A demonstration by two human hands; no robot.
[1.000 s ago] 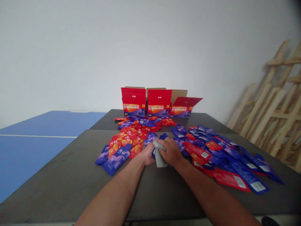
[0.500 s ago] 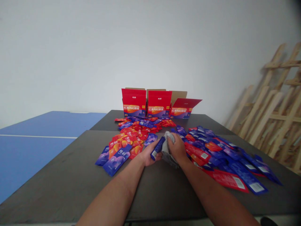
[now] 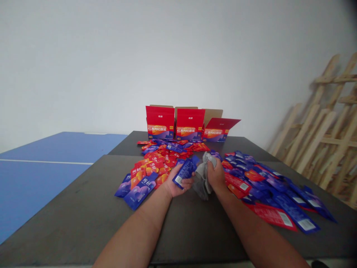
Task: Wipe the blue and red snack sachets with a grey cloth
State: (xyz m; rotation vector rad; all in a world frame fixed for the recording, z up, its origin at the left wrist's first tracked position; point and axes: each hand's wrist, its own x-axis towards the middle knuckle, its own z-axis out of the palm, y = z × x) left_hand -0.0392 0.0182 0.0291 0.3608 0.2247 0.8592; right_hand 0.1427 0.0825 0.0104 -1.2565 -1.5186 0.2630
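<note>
In my left hand (image 3: 175,185) lies a blue sachet (image 3: 184,172), its barcode label facing up and my fingers curled round its edge. My right hand (image 3: 216,174) is closed on a crumpled grey cloth (image 3: 202,179), which hangs down beside the sachet with a small gap between them. To the left, red and blue sachets (image 3: 152,167) are spread in a long heap that runs toward the boxes. On the right is another pile of blue and red sachets (image 3: 259,182), many with their barcodes up.
Several sachets lie on the dark grey table (image 3: 92,223). Three open red cartons, among them a middle carton (image 3: 190,123), stand at its back. A blue table (image 3: 50,178) with a white line adjoins on the left. Wooden frames (image 3: 320,137) lean against the wall at right.
The cloth has come away from the sachet, my right hand shifting slightly to the right. The sachet in my left hand has turned to show more of its broad face.
</note>
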